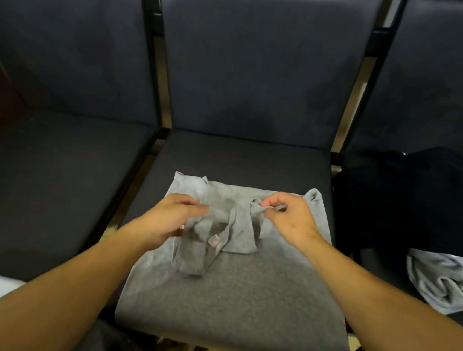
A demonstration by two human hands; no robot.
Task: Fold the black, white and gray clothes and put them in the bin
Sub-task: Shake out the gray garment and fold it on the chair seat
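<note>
On the middle chair seat (pixel 243 159), a gray garment (pixel 234 295) lies flat, its straps only partly folded inward. Right hand (pixel 291 218) pinches one strap; left hand (pixel 174 218) holds bunched fabric beside the label (pixel 213 241). Black clothing (pixel 422 195) and a pale crumpled piece (pixel 447 281) wait unfolded on the right chair. No bin is visible, so most work appears to remain.

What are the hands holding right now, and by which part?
Both hands pinch the gray top by its shoulder straps: left hand, right hand.
</note>
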